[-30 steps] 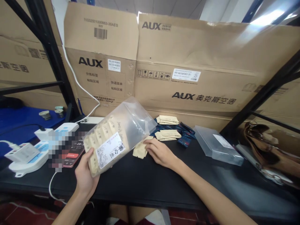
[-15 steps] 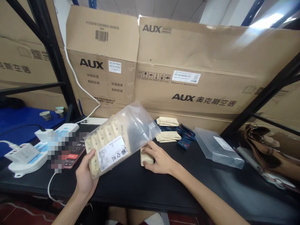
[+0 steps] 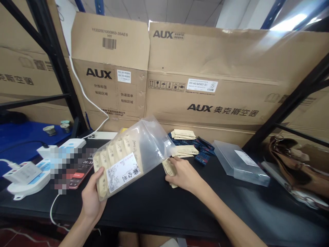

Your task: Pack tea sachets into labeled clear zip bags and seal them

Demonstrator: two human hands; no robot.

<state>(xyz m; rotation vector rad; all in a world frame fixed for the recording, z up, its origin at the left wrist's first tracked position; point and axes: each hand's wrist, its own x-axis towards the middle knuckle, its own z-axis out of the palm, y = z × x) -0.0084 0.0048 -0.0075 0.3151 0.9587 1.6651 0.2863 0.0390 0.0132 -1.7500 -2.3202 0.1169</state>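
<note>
My left hand [image 3: 94,190] grips the lower left end of a clear plastic bag [image 3: 151,144], tilted up to the right above the black table. Inside it stand several beige paper packets [image 3: 115,151] in a row, behind a white label [image 3: 124,173] with black characters. My right hand [image 3: 182,173] is closed on a small beige packet [image 3: 168,168], just beside the bag's upper right end. Its fingers partly cover the packet. Beyond that hand lie stacks of beige packets [image 3: 183,134] and dark blue packets [image 3: 202,157].
A second clear plastic bag [image 3: 246,171] lies at right, near a brown leather bag [image 3: 305,168]. On the left are a phone [image 3: 81,171] and a white power strip [image 3: 46,171] with plugs and cables. Cardboard boxes [image 3: 169,113] wall off the back; black frame posts [image 3: 64,79] flank the table.
My right hand has moved slightly right with the beige packet, lifting and tilting it. The plastic bag in my left hand has barely moved. The camera view has shifted a little.
</note>
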